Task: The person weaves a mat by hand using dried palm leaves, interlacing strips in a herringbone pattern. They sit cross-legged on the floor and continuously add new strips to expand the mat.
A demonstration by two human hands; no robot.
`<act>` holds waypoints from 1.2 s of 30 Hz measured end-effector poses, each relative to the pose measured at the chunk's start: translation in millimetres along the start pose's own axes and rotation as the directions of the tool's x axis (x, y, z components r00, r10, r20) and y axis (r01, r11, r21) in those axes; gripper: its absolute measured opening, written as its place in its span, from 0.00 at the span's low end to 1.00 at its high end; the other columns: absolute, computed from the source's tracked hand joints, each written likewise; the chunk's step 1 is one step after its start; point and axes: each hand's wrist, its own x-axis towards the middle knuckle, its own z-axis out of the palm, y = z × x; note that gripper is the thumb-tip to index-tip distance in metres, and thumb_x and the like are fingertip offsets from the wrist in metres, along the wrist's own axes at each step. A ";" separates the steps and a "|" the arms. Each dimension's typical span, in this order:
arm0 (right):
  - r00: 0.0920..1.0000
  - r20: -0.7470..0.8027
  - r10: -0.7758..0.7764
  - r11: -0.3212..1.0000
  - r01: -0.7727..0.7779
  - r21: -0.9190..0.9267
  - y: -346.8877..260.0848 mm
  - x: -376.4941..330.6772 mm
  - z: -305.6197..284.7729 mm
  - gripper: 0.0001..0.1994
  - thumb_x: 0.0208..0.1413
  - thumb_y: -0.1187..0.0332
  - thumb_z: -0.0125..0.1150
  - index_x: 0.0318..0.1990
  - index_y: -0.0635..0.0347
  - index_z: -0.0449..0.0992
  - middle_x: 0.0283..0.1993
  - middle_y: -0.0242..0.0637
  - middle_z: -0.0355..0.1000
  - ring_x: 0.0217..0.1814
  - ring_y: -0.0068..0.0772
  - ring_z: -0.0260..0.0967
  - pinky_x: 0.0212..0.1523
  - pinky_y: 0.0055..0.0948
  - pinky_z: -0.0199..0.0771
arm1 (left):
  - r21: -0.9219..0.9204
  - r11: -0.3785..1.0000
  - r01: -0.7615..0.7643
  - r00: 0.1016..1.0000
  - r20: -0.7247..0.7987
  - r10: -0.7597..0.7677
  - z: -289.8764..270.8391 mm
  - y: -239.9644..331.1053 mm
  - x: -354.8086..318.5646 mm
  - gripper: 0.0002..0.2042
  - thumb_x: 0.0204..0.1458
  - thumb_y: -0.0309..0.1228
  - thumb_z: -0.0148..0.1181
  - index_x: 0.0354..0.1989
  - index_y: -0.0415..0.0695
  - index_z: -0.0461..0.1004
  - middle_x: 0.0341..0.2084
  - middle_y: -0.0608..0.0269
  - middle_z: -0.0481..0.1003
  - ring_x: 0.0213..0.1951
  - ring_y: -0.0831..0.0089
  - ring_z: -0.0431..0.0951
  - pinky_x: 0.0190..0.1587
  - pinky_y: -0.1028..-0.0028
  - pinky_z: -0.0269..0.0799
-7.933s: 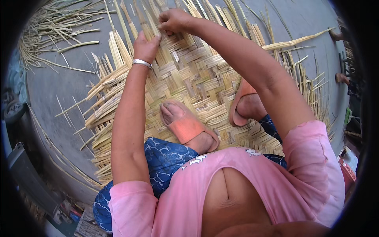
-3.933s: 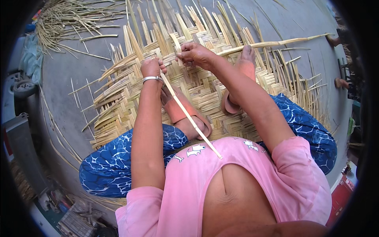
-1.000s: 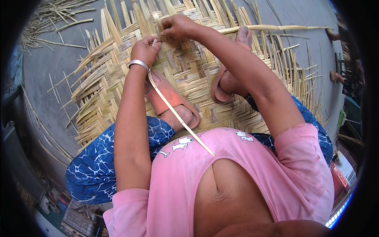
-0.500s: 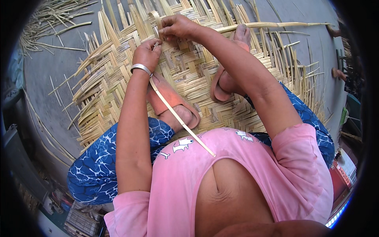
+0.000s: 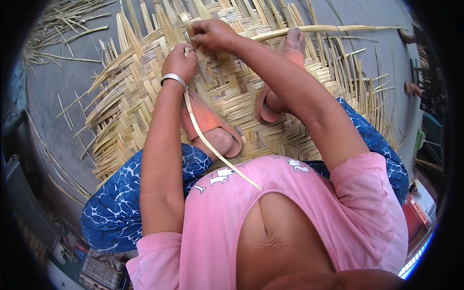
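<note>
A pale split cane strip [image 5: 211,146] runs from my left hand [image 5: 179,63] back toward my chest, bending slightly. The fingers of that hand are closed round it, and a silver bangle circles the wrist. Close beside, my right hand [image 5: 212,36] is closed with its fingertips pinching a strip whose curled part [image 5: 184,21] stands up just beyond them. Both hands are low over the far part of a woven cane mat [image 5: 249,130] with a zigzag pattern. Just where the fingers meet the weave is partly hidden.
My feet in orange slippers [image 5: 208,114] stand on the mat. Loose strip ends fringe its far and right edges. A long strip [image 5: 338,29] reaches right across the grey floor [image 5: 53,106]. Cut stalks [image 5: 58,29] lie at the far left. Another person's foot [image 5: 412,89] shows at the right.
My left hand has closed more tightly and turned slightly, and the trailing strip now bends more. My right hand has shifted slightly left, staying beside the curled strip.
</note>
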 end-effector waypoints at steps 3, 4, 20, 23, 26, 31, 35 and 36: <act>0.998 0.049 0.034 0.995 -0.039 0.089 -2.1 -0.4 -5.5 0.12 0.46 0.62 0.61 0.37 0.55 0.76 0.24 0.35 0.74 0.23 0.24 0.71 0.28 0.25 0.71 | -0.011 0.998 -0.059 0.995 -0.075 0.058 3.0 -1.6 0.8 0.10 0.47 0.34 0.54 0.35 0.43 0.74 0.28 0.54 0.76 0.31 0.64 0.76 0.37 0.71 0.69; 0.995 0.080 0.058 0.986 -0.070 0.150 -3.3 0.0 -9.4 0.12 0.46 0.61 0.61 0.37 0.55 0.76 0.23 0.35 0.74 0.23 0.23 0.71 0.28 0.25 0.71 | -0.009 0.999 -0.045 0.998 -0.054 0.045 2.3 -1.7 0.9 0.10 0.47 0.35 0.53 0.36 0.45 0.74 0.30 0.53 0.76 0.34 0.61 0.76 0.39 0.68 0.69; 0.988 0.146 0.056 0.977 -0.023 -0.214 -12.5 5.4 -9.9 0.10 0.39 0.63 0.58 0.30 0.54 0.76 0.23 0.35 0.74 0.27 0.33 0.72 0.31 0.31 0.71 | -0.123 0.991 -0.052 0.997 -0.061 0.045 7.2 -15.0 10.7 0.09 0.48 0.32 0.56 0.35 0.42 0.74 0.22 0.65 0.74 0.22 0.78 0.72 0.26 0.76 0.68; 0.990 0.140 0.017 0.966 0.020 -0.259 -12.3 7.3 -9.6 0.10 0.38 0.63 0.58 0.30 0.53 0.76 0.25 0.37 0.74 0.29 0.37 0.72 0.32 0.34 0.70 | -0.441 0.896 0.046 0.998 -0.010 -0.056 -0.4 -11.6 12.8 0.10 0.49 0.31 0.57 0.37 0.40 0.73 0.22 0.67 0.73 0.21 0.81 0.72 0.22 0.80 0.67; 0.988 0.155 -0.001 0.948 0.050 -0.315 -21.2 4.8 -9.4 0.10 0.38 0.63 0.58 0.30 0.54 0.76 0.27 0.40 0.74 0.31 0.40 0.71 0.33 0.35 0.70 | -0.584 0.808 0.077 0.997 0.037 -0.068 -12.5 -7.8 20.9 0.12 0.48 0.31 0.59 0.40 0.39 0.72 0.23 0.68 0.73 0.20 0.82 0.72 0.20 0.82 0.67; 0.987 0.159 0.003 0.958 0.042 -0.282 -15.8 8.5 -10.2 0.10 0.38 0.64 0.58 0.31 0.55 0.77 0.26 0.40 0.74 0.30 0.39 0.72 0.31 0.34 0.70 | -0.556 0.829 0.053 0.997 0.076 -0.013 -20.9 2.9 34.3 0.13 0.47 0.32 0.62 0.39 0.39 0.72 0.24 0.67 0.74 0.22 0.80 0.73 0.23 0.81 0.69; 0.973 0.205 0.108 0.986 -0.077 -0.151 -11.7 11.2 -8.4 0.09 0.40 0.66 0.60 0.31 0.55 0.77 0.24 0.38 0.73 0.25 0.32 0.73 0.27 0.30 0.72 | -0.561 0.825 0.063 0.995 0.102 -0.006 -22.8 2.1 41.1 0.08 0.49 0.31 0.60 0.34 0.41 0.72 0.21 0.68 0.73 0.19 0.81 0.72 0.21 0.82 0.67; 0.972 0.199 0.123 0.992 -0.112 -0.066 -9.1 11.1 -7.4 0.08 0.40 0.66 0.60 0.31 0.56 0.77 0.23 0.37 0.74 0.24 0.30 0.73 0.26 0.29 0.72 | -0.575 0.815 0.071 0.992 0.123 0.000 -22.4 1.8 41.9 0.07 0.49 0.31 0.59 0.33 0.42 0.72 0.21 0.68 0.72 0.19 0.82 0.71 0.21 0.82 0.67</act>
